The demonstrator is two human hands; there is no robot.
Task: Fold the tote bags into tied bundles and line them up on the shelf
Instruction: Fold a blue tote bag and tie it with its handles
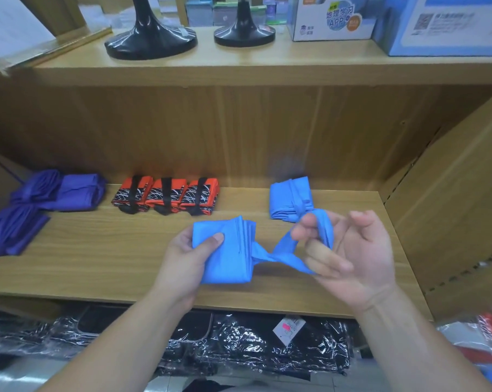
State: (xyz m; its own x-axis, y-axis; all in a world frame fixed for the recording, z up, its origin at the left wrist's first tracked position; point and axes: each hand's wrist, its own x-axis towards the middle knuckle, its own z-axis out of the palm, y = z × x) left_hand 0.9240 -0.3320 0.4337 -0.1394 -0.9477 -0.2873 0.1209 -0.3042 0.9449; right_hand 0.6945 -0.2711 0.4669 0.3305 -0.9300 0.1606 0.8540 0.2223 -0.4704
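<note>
Lowest in the frame, under the shelf [97, 258] edge: black goods [239, 343] in shiny plastic, not countable.

Centre, just above the shelf board: one blue bag [227, 258], folded into a thick pad, gripped by the left hand [188, 261], thumb pressed on top, fingers curled beneath. To its right, one strap [270, 257], twisted once at the pad's edge and looped around the curled fingers of the right hand [355, 258].

Likely risks:
- Slack in that loop: strap lost off the fingers before any knot.
- A loosened left thumb: stacked folds fanning open.
- Too hard a pull toward the right: pad skewed, or the finished bundle just behind knocked out of line.

Further back on the same board:
- one tied blue bundle [288, 193], right of centre
- three red-and-black bundles [167, 193], side by side at centre
- purple bundles [69, 190] at far left, two at least, folds too merged for a sure count

Top of the frame, upper shelf: two black stands [150, 38], two boxes [329, 21].
</note>
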